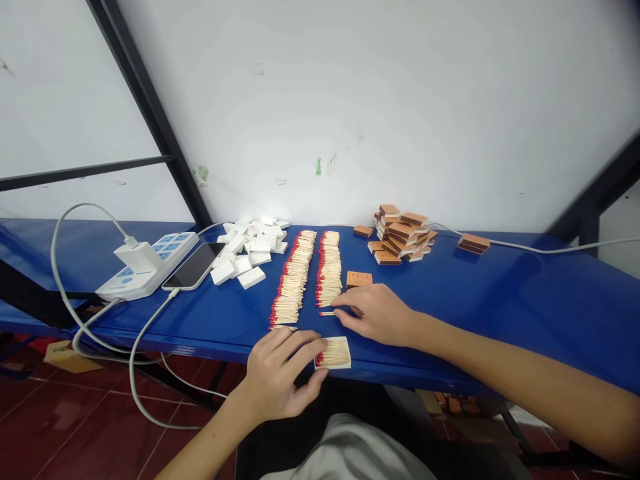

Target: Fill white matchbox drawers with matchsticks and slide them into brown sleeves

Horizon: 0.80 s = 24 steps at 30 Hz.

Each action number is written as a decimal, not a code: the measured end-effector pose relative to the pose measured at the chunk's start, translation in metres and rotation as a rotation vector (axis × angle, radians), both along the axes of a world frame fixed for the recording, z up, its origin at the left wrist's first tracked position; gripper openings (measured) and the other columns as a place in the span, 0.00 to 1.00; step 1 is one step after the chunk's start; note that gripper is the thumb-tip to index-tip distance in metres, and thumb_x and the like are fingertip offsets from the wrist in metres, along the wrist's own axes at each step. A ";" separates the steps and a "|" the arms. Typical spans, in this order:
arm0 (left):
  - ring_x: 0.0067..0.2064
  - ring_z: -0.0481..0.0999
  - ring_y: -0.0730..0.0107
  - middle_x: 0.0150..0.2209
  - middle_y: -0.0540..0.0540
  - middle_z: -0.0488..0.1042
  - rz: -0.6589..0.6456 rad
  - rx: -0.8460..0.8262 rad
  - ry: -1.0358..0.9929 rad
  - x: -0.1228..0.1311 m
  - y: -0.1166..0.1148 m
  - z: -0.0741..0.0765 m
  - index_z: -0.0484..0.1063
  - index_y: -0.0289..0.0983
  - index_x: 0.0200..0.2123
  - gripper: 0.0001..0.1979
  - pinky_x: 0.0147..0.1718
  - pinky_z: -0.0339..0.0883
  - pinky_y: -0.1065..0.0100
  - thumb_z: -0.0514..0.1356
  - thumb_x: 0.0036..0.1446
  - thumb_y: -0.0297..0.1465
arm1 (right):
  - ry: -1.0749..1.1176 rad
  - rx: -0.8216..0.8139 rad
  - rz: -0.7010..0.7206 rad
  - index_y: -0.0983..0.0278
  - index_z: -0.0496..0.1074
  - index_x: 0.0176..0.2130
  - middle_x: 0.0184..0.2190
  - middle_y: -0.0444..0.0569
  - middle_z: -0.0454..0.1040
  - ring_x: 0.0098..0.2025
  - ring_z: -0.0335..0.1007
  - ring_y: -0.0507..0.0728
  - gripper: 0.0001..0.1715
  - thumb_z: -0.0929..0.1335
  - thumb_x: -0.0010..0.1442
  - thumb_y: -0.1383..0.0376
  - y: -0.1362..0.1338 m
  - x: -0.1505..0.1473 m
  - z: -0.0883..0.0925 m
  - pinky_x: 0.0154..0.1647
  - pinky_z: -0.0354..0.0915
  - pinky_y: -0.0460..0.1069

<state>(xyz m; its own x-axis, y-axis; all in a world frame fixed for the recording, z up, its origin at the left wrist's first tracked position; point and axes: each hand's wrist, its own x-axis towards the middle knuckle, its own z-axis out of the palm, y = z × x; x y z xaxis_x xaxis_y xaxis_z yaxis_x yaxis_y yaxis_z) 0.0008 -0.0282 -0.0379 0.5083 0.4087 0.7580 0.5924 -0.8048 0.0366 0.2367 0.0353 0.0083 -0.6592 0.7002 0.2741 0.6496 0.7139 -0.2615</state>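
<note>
My left hand grips the left end of a white matchbox tray at the table's front edge, thumb below and fingers above. Red-tipped matches lie inside the tray. Just beyond it, my right hand has thumb and forefinger closed at the plain end of a single matchstick, its red head pointing left. Two long rows of matches, a left row and a right row, run away from me. An orange-brown matchbox sits beyond my right hand, partly hidden by it.
White trays are heaped back left, beside a phone and a power strip with white cables. Orange matchboxes are piled back right; more matchboxes lie further right. A wall bounds the blue table.
</note>
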 end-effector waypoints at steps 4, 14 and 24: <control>0.35 0.77 0.64 0.41 0.43 0.82 0.001 -0.003 0.003 0.000 -0.001 -0.001 0.74 0.38 0.46 0.11 0.34 0.69 0.63 0.60 0.60 0.30 | -0.010 -0.010 -0.012 0.63 0.79 0.44 0.34 0.48 0.81 0.33 0.72 0.53 0.14 0.65 0.67 0.63 0.000 -0.001 0.001 0.34 0.58 0.47; 0.35 0.76 0.63 0.41 0.43 0.81 -0.010 -0.011 0.004 0.000 0.000 -0.001 0.74 0.37 0.47 0.12 0.34 0.69 0.63 0.60 0.60 0.30 | 0.008 -0.035 -0.012 0.63 0.80 0.41 0.26 0.45 0.77 0.26 0.66 0.51 0.13 0.65 0.66 0.64 -0.001 -0.002 0.003 0.31 0.54 0.46; 0.36 0.75 0.62 0.42 0.43 0.81 -0.020 -0.009 0.003 -0.001 0.000 -0.004 0.73 0.37 0.47 0.12 0.34 0.68 0.62 0.61 0.60 0.30 | -0.018 -0.011 -0.012 0.63 0.78 0.47 0.28 0.46 0.78 0.28 0.68 0.52 0.15 0.64 0.67 0.63 -0.001 -0.001 0.001 0.31 0.54 0.47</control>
<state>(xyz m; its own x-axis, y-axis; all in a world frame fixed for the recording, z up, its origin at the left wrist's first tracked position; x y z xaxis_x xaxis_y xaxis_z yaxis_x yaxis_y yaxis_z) -0.0005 -0.0282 -0.0415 0.5182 0.4058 0.7529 0.5767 -0.8158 0.0427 0.2353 0.0342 0.0097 -0.6552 0.7113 0.2545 0.6629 0.7028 -0.2579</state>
